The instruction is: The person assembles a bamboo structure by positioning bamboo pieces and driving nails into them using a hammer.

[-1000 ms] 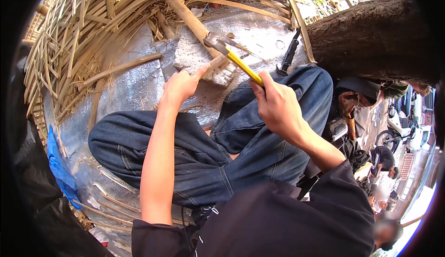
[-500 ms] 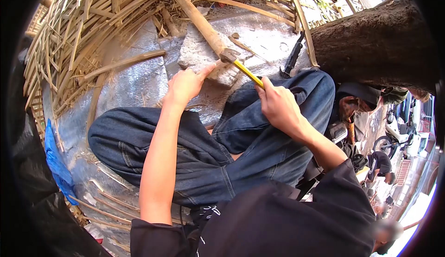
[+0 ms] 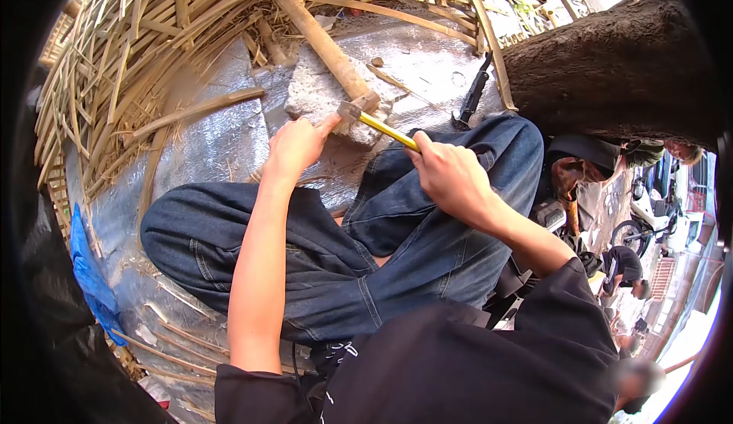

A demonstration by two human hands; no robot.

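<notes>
The right hand [image 3: 450, 173] grips a yellow-handled metal hammer [image 3: 379, 126], its head beside the near end of a round tan bamboo pole [image 3: 328, 49]. A rough grey stone block [image 3: 309, 90] beneath likely gives firm backing. Whether the left hand [image 3: 296, 147] pinches anything is unclear.

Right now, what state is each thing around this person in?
Hammer: gripped in the right hand
Left hand: fingers near the hammer's head, grip unclear
Pole: lower end over the pale block
Pale block: rough-surfaced
Silvery sheet: spread out
Blue sheet: crumpled
Strips: heaped
</notes>
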